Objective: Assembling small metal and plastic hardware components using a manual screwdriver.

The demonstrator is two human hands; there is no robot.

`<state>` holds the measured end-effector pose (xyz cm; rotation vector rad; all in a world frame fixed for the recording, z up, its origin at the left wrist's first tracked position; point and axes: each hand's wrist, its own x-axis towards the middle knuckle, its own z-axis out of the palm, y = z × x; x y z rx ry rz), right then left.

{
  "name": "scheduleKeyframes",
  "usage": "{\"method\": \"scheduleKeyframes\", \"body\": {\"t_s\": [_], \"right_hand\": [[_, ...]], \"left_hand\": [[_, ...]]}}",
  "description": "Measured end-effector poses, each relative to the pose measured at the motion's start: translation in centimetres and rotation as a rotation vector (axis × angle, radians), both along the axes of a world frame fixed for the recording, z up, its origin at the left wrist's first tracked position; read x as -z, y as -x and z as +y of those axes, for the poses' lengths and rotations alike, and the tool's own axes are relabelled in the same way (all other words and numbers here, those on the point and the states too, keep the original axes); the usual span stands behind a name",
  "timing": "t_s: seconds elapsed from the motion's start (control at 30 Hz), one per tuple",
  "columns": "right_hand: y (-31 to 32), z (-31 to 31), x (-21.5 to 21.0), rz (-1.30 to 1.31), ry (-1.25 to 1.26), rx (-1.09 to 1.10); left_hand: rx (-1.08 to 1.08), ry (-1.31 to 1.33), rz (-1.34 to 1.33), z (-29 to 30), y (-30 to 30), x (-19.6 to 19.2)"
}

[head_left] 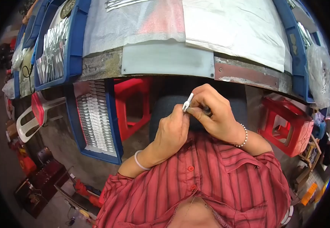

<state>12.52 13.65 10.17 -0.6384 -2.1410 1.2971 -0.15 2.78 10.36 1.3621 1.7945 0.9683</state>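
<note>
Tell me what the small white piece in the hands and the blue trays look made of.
Small white piece: likely plastic, matte, opaque, with a forked tip. Blue trays: probably moulded plastic, with a smooth uniform colour and thick rounded rims. Both hands, left hand and right hand, pinch the piece.

We see even, soft light from above, bright on the white sheets (233,26) across the bench (244,74), where detail nearly washes out. Under the bench it turns dim and shadowed. The fisheye bends straight edges hard toward a black, vignetted rim. The centre is sharp; the margins smear.
</note>
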Motion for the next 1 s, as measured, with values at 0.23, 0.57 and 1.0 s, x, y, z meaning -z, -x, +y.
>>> {"method": "scheduleKeyframes", "body": {"t_s": [0.23,0.57,1.0], "right_hand": [[-0.8,-1.2,1.3,0.199,0.753,-0.004],[-3.0,0.9,-0.1,-0.116,0.515,0.142],[-1.0,1.6,-3.4,-0.225,-0.229,-0.302]], "left_hand": [[0.081,0.08,-0.231,0.0,-0.2,-0.3],[-0.04,0.642,-1.514,-0.1,1.6,-0.4],[0.004,0.624,-1.519,-0.8,2.5,0.7]]}}
